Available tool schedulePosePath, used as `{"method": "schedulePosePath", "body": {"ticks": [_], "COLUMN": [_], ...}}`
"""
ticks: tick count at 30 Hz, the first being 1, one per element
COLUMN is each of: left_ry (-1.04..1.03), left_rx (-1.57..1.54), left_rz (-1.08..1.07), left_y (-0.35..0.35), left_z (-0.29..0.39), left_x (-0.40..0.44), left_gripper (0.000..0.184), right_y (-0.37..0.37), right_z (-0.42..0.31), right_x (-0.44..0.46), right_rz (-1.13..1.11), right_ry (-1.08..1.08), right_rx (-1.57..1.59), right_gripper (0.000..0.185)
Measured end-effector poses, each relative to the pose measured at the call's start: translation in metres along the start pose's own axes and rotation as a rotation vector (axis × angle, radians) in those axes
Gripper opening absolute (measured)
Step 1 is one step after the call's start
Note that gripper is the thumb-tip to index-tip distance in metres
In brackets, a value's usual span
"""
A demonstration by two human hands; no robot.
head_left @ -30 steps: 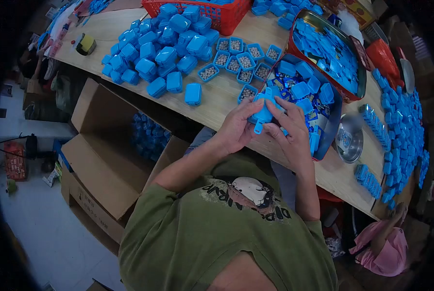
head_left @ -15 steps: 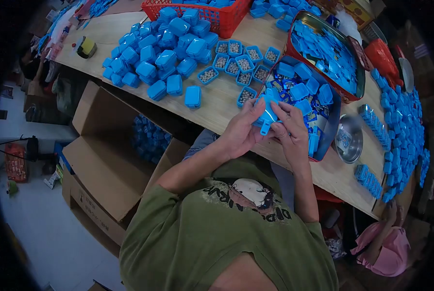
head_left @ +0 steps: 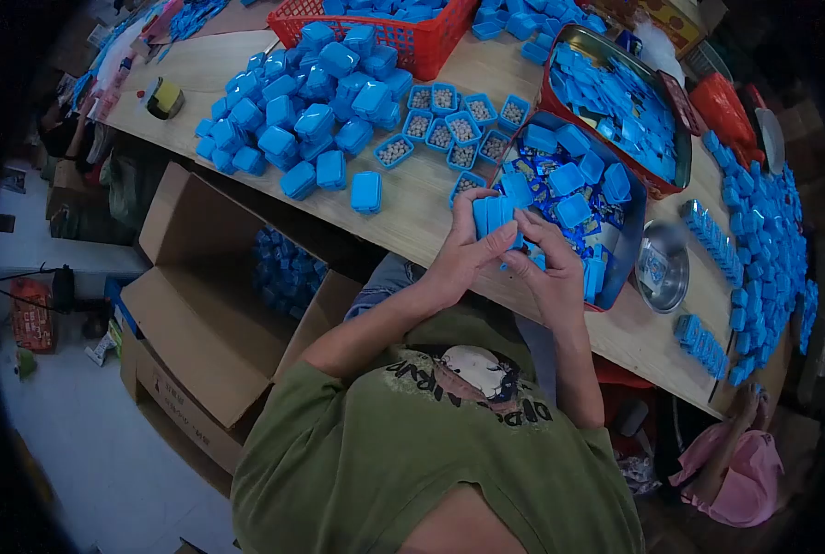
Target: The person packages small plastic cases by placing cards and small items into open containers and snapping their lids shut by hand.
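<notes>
From where I stand, the blue case [head_left: 494, 214] is near the middle of the frame, over the front edge of the bench [head_left: 399, 222]. The left hand [head_left: 459, 258] grips it, thumb across its near side; the right hand [head_left: 553, 272] has its fingers bent against the right side, though I can't tell how firmly it holds.

A slip looks the likeliest trouble: the grip seems to rest mostly on fingertips, so a hard squeeze could pop the case free, off the bench edge. The nearest bead-filled cup [head_left: 467, 184] sits just beyond the left hand; a careless knuckle could tip it and scatter beads.

Half a second ago the case lay flatter, a slotted tab pointing towards the person's body. Now it is turned edge up, the tab is out of sight, and the left thumb has come lower.
</notes>
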State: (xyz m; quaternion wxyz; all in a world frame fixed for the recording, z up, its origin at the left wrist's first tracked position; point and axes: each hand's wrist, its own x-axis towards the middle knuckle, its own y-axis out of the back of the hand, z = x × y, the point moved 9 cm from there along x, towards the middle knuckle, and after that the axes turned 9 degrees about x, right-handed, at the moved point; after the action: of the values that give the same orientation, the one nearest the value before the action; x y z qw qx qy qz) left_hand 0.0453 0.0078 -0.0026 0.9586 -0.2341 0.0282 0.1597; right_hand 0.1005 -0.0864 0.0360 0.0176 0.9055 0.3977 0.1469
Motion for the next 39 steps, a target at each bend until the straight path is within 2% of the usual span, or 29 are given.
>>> {"method": "schedulePosePath", "body": {"ticks": [4, 13, 17, 19, 23, 25, 32, 34, 35, 37, 38, 39], "left_ry": [-0.049, -0.179, -0.02, -0.001, -0.009, 0.009, 0.05, 0.066, 0.067, -0.056, -0.054, -0.104], "left_rx": [0.158, 0.118, 0.259, 0.191, 0.031, -0.082, -0.117, -0.195, -0.192, 0.026, 0.027, 0.182], "left_rz": [0.015, -0.03, 0.039, -0.033, -0.036, -0.002, -0.003, -0.038, -0.04, 0.029, 0.023, 0.002], "left_y": [0.002, -0.001, 0.008, 0.005, 0.004, 0.005, 0.01, 0.008, 0.009, 0.018, 0.017, 0.014], "left_z": [-0.001, 0.0, 0.003, 0.003, 0.007, 0.007, -0.001, -0.001, -0.002, 0.005, 0.006, 0.014], "left_x": [-0.001, -0.002, 0.002, 0.004, 0.005, 0.005, 0.007, 0.006, 0.007, 0.009, 0.008, 0.004], "left_gripper": [0.058, 0.062, 0.062, 0.063, 0.061, 0.073, 0.075, 0.068, 0.068, 0.06, 0.06, 0.06], "right_y": [-0.001, -0.005, -0.014, -0.02, -0.021, -0.021, -0.021, -0.016, -0.012, 0.007, 0.013, 0.015], "right_z": [-0.002, -0.033, -0.023, -0.032, -0.034, -0.033, -0.04, -0.031, -0.032, -0.009, -0.012, -0.007], "right_x": [-0.004, -0.007, -0.01, -0.013, -0.01, -0.01, -0.008, -0.003, -0.002, 0.005, 0.009, 0.014], "right_rz": [0.07, 0.12, 0.13, 0.158, 0.19, 0.216, 0.207, 0.156, 0.159, 0.202, 0.208, 0.189], "right_ry": [0.038, 0.229, 0.228, 0.325, 0.333, 0.364, 0.383, 0.283, 0.283, 0.048, 0.049, -0.047], "right_rx": [0.009, -0.27, -0.371, -0.454, -0.481, -0.523, -0.651, -0.363, -0.363, 0.184, 0.182, 0.201], "right_gripper": [0.047, 0.048, 0.047, 0.047, 0.049, 0.049, 0.051, 0.049, 0.049, 0.046, 0.046, 0.041]}}
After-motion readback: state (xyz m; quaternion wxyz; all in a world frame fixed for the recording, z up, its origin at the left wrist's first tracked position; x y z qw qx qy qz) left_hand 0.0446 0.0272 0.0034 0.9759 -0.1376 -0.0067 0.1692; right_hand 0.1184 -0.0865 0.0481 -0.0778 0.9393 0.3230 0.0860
